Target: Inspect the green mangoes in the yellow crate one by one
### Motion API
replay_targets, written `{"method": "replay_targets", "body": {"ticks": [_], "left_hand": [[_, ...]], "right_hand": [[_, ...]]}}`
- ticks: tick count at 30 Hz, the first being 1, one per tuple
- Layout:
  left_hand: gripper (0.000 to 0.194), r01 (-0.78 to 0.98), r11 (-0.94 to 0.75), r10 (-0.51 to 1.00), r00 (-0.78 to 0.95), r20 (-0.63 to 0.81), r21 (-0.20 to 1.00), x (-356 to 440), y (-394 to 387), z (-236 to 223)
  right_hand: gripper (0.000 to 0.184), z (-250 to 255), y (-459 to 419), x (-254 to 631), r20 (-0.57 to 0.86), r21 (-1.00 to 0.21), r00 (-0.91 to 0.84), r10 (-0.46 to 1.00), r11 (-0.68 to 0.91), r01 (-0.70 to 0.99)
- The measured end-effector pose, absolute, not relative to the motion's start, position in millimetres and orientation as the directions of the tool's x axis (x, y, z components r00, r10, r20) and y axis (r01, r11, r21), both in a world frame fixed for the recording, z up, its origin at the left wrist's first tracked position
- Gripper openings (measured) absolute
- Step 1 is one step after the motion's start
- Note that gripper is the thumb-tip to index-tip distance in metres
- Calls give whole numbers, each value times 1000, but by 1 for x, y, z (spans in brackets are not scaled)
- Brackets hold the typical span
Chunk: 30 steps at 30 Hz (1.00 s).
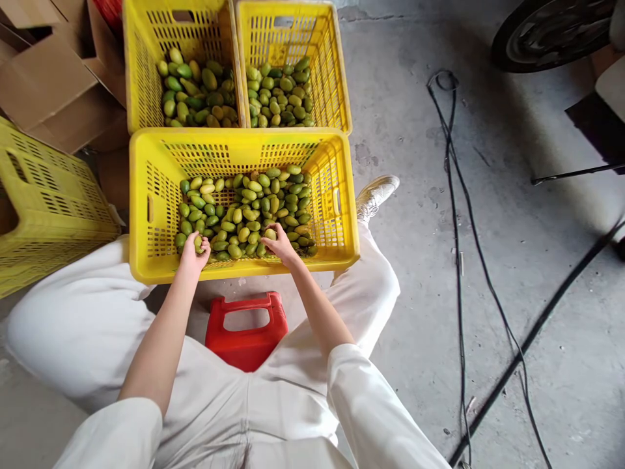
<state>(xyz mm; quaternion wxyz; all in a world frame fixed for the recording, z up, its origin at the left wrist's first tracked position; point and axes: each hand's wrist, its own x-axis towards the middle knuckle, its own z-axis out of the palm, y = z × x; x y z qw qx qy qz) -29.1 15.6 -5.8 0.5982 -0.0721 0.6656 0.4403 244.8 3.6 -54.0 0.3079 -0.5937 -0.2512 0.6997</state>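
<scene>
A large yellow crate (239, 267) stands in front of me, holding many small green and yellow-green mangoes (251, 213). At its near left corner, my left hand (194, 253) is closed around a green mango (198, 243). My right hand (280, 245), over the near side of the pile, grips a yellowish mango (270, 234) between thumb and fingers. Other mangoes lie close below both hands. The palms and some of the fingers are hidden from above.
Two more yellow crates, one at far left (127, 71) and one at far right (344, 78), also hold mangoes. Left are another yellow crate (58, 195) and cardboard boxes (49, 85). Between my legs is a red stool (247, 339). Black cables (459, 260) and a wheel (547, 36) are right.
</scene>
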Motion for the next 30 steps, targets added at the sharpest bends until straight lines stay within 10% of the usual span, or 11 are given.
{"method": "replay_targets", "body": {"ticks": [7, 18, 30], "left_hand": [[20, -278, 731, 622, -106, -776, 623, -16, 12, -9], [70, 108, 750, 641, 126, -757, 653, -5, -5, -6], [36, 294, 595, 728, 196, -656, 748, 3, -9, -7]], "right_hand": [[41, -45, 11, 245, -693, -715, -7, 721, -688, -128], [54, -47, 11, 248, -759, -633, -26, 651, -746, -206], [50, -40, 8, 248, -771, -603, -73, 633, -762, -238]]}}
